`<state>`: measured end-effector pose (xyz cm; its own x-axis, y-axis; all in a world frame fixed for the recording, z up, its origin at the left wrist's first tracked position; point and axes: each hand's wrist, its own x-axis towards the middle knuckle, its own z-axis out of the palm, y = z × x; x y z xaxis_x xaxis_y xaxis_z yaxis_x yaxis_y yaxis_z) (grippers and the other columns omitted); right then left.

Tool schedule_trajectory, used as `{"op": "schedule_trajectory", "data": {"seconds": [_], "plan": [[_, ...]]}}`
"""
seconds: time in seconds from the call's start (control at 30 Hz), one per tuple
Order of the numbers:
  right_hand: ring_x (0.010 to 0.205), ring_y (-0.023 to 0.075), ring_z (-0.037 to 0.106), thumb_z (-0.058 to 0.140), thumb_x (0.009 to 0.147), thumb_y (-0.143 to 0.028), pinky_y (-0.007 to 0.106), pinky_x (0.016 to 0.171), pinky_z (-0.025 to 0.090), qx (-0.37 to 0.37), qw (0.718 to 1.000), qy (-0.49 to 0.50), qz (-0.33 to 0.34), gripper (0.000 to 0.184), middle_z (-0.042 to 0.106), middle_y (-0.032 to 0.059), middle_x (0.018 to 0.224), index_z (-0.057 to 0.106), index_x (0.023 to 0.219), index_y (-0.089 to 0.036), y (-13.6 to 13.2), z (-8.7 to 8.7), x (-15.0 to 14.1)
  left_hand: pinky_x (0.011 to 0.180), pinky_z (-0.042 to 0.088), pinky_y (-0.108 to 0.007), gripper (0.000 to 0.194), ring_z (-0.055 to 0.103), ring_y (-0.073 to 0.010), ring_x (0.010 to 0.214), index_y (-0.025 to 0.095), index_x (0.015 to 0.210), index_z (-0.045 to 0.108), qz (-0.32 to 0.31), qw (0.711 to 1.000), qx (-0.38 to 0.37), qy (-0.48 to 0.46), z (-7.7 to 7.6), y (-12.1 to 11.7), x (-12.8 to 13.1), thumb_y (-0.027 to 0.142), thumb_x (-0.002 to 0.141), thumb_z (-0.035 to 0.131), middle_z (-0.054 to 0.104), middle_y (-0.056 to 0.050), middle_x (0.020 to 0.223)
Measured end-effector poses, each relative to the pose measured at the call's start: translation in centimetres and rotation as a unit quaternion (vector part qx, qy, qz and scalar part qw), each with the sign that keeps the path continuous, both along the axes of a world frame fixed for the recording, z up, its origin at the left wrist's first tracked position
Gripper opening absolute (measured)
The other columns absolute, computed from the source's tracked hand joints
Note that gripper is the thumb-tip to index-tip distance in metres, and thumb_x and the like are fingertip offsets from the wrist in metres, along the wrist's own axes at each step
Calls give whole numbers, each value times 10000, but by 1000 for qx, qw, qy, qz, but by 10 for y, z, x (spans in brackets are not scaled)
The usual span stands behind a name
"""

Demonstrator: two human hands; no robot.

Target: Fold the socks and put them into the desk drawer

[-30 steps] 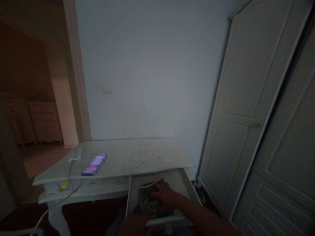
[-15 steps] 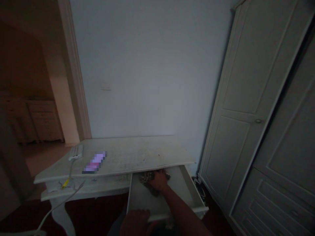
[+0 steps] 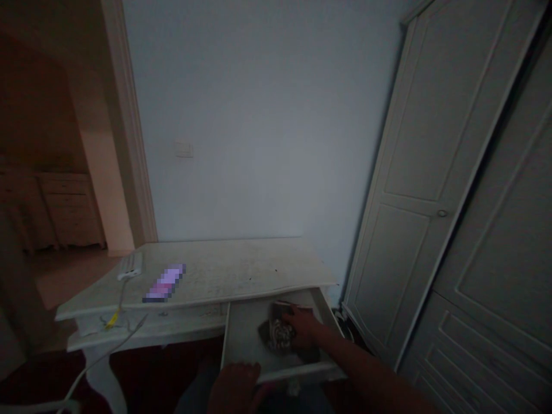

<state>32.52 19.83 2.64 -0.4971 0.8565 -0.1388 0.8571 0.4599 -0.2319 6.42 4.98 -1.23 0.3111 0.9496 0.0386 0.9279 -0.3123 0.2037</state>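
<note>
A white drawer (image 3: 245, 322) is pulled out from under the worn white desk (image 3: 241, 264). Inside it, my right hand (image 3: 304, 328) presses a dark patterned cloth (image 3: 280, 333) against the drawer's floor, its fingers closed over the bunched fabric. My left hand (image 3: 237, 379) grips the drawer's front panel (image 3: 302, 375) near its left corner, fingers hooked over the top edge. The knob on the panel shows just right of that hand. Part of the cloth is hidden beneath my right hand and forearm.
A blurred-out phone-like thing (image 3: 164, 283) lies on the desktop's left, beside a white power strip (image 3: 130, 267) with a hanging cable. A wardrobe (image 3: 405, 230) stands close on the right, with cables (image 3: 342, 322) on the floor by it. At left is a doorway.
My right hand has moved the cloth from the drawer's back left towards the front and right, and more of the cloth is spread out. My left hand stays on the front panel.
</note>
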Motion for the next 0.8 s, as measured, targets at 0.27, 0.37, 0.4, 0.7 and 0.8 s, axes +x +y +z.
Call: {"op": "schedule_trajectory", "data": {"seconds": [0.27, 0.37, 0.4, 0.7, 0.8], "plan": [[1307, 442, 627, 666, 912, -531, 552, 1063, 485, 59, 981, 56, -175, 856, 446, 309, 1585, 373, 1629, -167, 21, -1, -57, 995, 565, -483, 430, 746, -354, 1118, 257, 1264, 749, 2, 1000, -17, 15, 6, 1, 3, 531, 1047, 499, 807, -138, 1185], [1345, 421, 604, 759, 808, -658, 499, 1092, 479, 50, 989, 88, -110, 931, 473, 237, 1590, 458, 1589, -250, 14, -11, -111, 968, 574, -493, 418, 751, -363, 1100, 245, 1250, 753, 9, 999, -24, 28, 11, 0, 5, 493, 1049, 483, 809, -137, 1173], [1334, 416, 611, 801, 753, -674, 489, 1089, 484, 44, 991, 94, -84, 935, 493, 207, 1581, 511, 1551, -285, 10, -14, -125, 970, 572, -495, 425, 748, -367, 1108, 244, 1261, 750, 11, 999, -25, 30, 11, 0, 5, 492, 1047, 481, 806, -141, 1186], [1205, 335, 642, 902, 709, -435, 451, 1054, 494, -55, 987, 58, 141, 722, 567, 80, 1442, 671, 1390, -363, -2, -16, -85, 957, 566, -448, 372, 752, -337, 1100, 244, 1203, 771, 23, 1000, -7, 12, 19, -6, 6, 470, 1043, 524, 808, -128, 1192], [1219, 300, 614, 902, 697, -329, 394, 1059, 480, -84, 981, 63, 165, 697, 570, 62, 1410, 695, 1362, -337, 3, -10, -41, 965, 559, -451, 401, 747, -334, 1111, 238, 1228, 761, 16, 1000, -22, 0, 25, -8, 6, 494, 1060, 501, 805, -118, 1203]]}}
